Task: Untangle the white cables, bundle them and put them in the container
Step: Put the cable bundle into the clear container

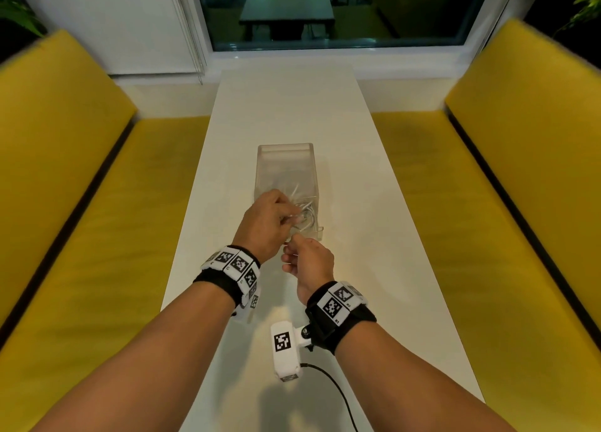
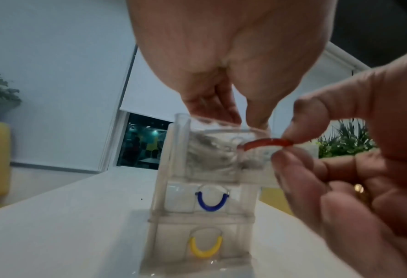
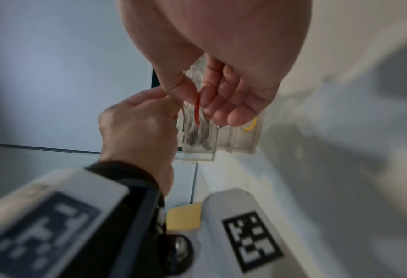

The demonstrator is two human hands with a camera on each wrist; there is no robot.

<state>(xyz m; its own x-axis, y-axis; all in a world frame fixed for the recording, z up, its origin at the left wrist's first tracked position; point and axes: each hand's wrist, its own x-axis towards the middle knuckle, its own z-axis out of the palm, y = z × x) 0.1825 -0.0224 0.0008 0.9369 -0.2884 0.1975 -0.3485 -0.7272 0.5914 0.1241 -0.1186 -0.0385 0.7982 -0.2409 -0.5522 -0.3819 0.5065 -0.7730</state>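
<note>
A clear three-drawer container (image 1: 286, 165) stands mid-table, its top drawer (image 1: 317, 233) pulled out towards me. The white cables (image 1: 305, 218) lie coiled in that drawer, showing grey through the plastic (image 2: 212, 156). My left hand (image 1: 289, 215) reaches down into the drawer, fingers curled on the cable bundle. Just in front of the drawer, my right hand (image 1: 291, 248) pinches the drawer's red handle (image 2: 264, 143) between thumb and fingers (image 3: 199, 97). The lower drawers have a blue handle (image 2: 212, 203) and a yellow handle (image 2: 205, 248) and are pushed in.
The long white table (image 1: 292, 106) runs away from me to a window. Yellow benches (image 1: 81, 171) flank both sides. A black lead (image 1: 331, 389) trails from the white wrist camera over the near table.
</note>
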